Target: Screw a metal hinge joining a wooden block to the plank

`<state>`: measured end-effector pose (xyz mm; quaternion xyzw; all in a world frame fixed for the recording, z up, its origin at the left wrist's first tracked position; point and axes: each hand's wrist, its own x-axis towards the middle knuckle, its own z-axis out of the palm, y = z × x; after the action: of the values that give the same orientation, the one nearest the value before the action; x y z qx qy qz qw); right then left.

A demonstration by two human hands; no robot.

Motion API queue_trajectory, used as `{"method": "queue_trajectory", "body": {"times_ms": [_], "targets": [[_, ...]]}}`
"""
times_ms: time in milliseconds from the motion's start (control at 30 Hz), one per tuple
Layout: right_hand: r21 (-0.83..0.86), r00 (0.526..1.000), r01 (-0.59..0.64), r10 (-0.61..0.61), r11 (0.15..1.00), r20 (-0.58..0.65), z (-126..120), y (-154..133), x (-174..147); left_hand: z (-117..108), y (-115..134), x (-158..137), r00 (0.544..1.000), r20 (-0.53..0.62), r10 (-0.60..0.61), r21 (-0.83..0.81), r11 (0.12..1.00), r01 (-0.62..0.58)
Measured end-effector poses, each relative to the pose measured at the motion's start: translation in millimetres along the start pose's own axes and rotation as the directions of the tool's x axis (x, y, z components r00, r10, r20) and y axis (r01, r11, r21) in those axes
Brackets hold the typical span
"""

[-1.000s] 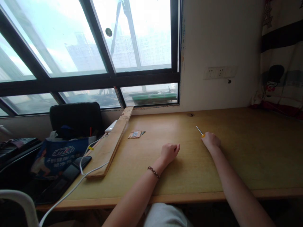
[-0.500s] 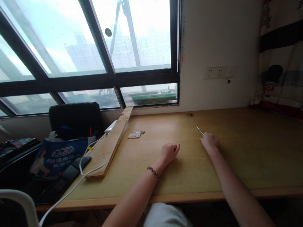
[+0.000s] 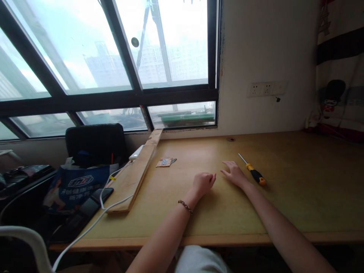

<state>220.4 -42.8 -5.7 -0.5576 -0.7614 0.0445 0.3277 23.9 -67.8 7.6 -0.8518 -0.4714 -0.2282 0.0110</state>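
Observation:
My left hand [image 3: 203, 182] rests over the middle of the desk with its fingers curled closed. Whatever they hold, if anything, is hidden from view. My right hand [image 3: 234, 173] is open, its thumb and fingers apart, and touches no tool. Just right of it lies a screwdriver [image 3: 256, 175] with a black and yellow handle, its metal shaft pointing to the back left. Farther off to the left, a small thin wooden piece [image 3: 159, 163] has several small metal parts [image 3: 165, 162] on it and beside it, too small to make out.
A long wooden plank [image 3: 136, 178] lies along the left of the desk [image 3: 216, 220], crossed by a white cable [image 3: 118, 204]. Beyond it are a blue bag [image 3: 79, 189] and a black chair [image 3: 95, 144]. Wall sockets [image 3: 267, 89] sit above the desk's back edge.
My right hand has let go of the screwdriver, which now lies on the desk, and has moved left with its fingers opened. My left hand stays closed in place.

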Motion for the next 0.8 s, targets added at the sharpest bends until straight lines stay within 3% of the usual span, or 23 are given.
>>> {"method": "queue_trajectory", "body": {"times_ms": [100, 200, 333, 433, 567, 800], "targets": [[0.007, 0.995, -0.042, 0.041, 0.999, 0.093, 3, 3, -3, -10, -22, 6, 0.998, 0.003, -0.059, 0.098, 0.993, 0.059], [-0.012, 0.991, -0.055, 0.056, 0.998, 0.119, 4, 5, -3, -23, -58, 14, 0.973, -0.049, -0.226, 0.172, 0.957, 0.231], [-0.035, 0.990, -0.047, 0.051, 0.998, 0.130, 5, 5, -2, -34, -111, 22, 0.848, -0.152, -0.508, 0.198, 0.825, 0.530], [-0.044, 0.988, -0.043, 0.049, 0.998, 0.146, 7, 5, -1, -31, -138, 22, 0.753, -0.176, -0.634, 0.139, 0.741, 0.657], [-0.049, 0.988, -0.020, 0.027, 0.999, 0.150, 7, 5, -1, -23, -152, 19, 0.675, -0.143, -0.724, 0.093, 0.669, 0.738], [-0.068, 0.988, 0.013, -0.002, 0.998, 0.151, 9, 7, 1, -17, -158, 19, 0.667, -0.133, -0.733, 0.094, 0.661, 0.744]]}}
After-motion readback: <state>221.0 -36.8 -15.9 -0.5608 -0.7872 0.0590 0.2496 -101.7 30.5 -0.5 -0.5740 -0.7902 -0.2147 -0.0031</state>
